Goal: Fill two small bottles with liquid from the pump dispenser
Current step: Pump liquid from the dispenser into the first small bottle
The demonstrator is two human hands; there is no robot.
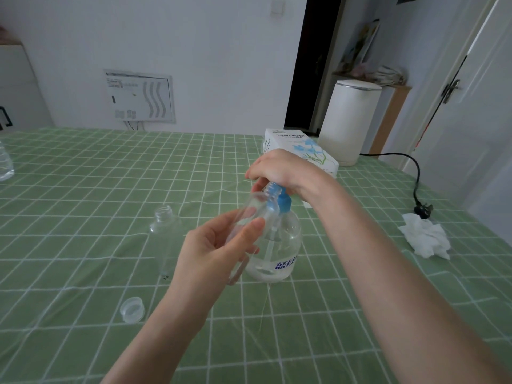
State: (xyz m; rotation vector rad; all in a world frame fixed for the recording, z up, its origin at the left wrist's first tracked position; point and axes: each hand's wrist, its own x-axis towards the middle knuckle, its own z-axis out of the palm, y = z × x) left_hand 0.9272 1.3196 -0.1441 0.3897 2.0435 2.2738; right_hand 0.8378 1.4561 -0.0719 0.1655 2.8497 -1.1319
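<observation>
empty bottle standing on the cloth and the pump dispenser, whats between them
In the head view, the left hand, holding the second small bottle tilted, sits between them.

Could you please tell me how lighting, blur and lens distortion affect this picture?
Head view: light is soft and flat, without hard shadows; the wide lens bows the tablecloth grid toward the edges; the clear small bottle in the left hand is hard to separate from the pump dispenser behind it.

Layout as I see it.
Small bottle [165,239] left of pump dispenser [282,245], cap [132,309] before the bottle, tissue box [293,145] behind, crumpled tissue [425,242] right.
</observation>
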